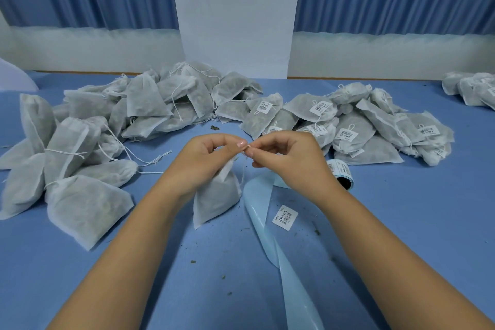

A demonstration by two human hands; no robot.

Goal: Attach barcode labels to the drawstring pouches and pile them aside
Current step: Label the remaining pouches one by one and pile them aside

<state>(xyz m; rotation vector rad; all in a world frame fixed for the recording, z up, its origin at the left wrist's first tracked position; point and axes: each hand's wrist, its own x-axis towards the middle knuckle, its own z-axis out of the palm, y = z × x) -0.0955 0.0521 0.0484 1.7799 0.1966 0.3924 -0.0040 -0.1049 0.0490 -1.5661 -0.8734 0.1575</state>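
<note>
Two hands are holding one pouch [217,195] at mid-bench [401,222].
The left hand [211,153] is holding its neck in its grip; the right hand [289,155] is pinching the drawstring [245,166]; a label [284,217] is lying just beside.

The blue worktop [428,222] bears unlabelled pouches [72,139] at left and labelled pouches [353,128] at right. A label roll [340,171] and a backing strip [293,284] lie nearer the person.

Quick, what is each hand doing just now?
Left hand: grips the pouch by its neck.
Right hand: pinches the top of that pouch.
</note>
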